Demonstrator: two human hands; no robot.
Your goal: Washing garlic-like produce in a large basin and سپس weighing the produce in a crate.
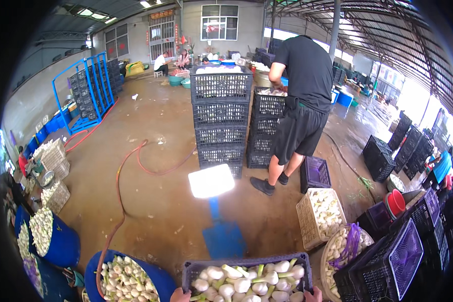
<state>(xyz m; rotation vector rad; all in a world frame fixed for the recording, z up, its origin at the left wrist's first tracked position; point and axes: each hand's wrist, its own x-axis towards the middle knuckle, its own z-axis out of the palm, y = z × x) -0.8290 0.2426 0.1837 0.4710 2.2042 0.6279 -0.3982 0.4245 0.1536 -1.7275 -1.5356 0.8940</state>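
A dark purple plastic crate heaped with garlic bulbs is at the bottom middle. My left hand grips its left end and my right hand grips its right end; only parts of both hands show at the picture's lower edge. The bulbs are whitish with short cut green stems. Beyond the crate, a blue floor scale stands on the wet floor, its top panel bright with glare. Left of the crate is a blue barrel of garlic, with a red hose running into it.
A person in dark clothes bends over stacked crates, beside a taller crate stack. To the right stand a beige crate and a round basket of garlic, and black crates. Another blue barrel is left.
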